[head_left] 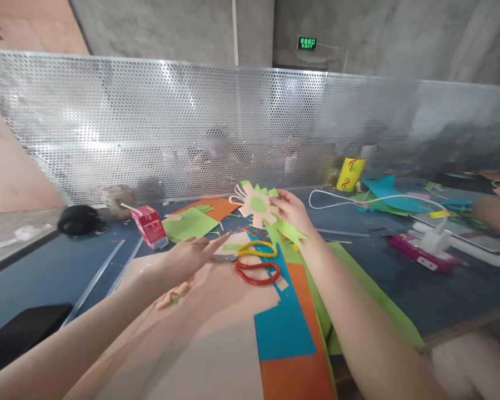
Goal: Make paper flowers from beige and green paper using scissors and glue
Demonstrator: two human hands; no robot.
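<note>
Now the right hand (292,212) grips a paper flower (258,204), a peach cut-out with a green round centre and green leaves, pinched at its right edge and raised a little above the blue table (50,266). From that hand the flower sits at about 9 o'clock, touching the fingers. The left hand (191,256) is empty, its fingers stretched loosely and pointing toward 2 o'clock, with the flower up at 1 o'clock and apart from it. Just beside the left fingertips, at 3 o'clock, lie scissors (254,261) with one yellow and one red handle, resting on sheets of peach, blue and orange paper (283,328). They lie between the two forearms, below the flower. A green paper sheet (189,224) lies at 12 o'clock of the left hand, and a red drink carton (150,225) with a straw stands at 10 o'clock. Farther right, a white cable (358,195) loops across the table, with a yellow cup (350,174) behind it against the perforated metal screen (150,122).
</note>
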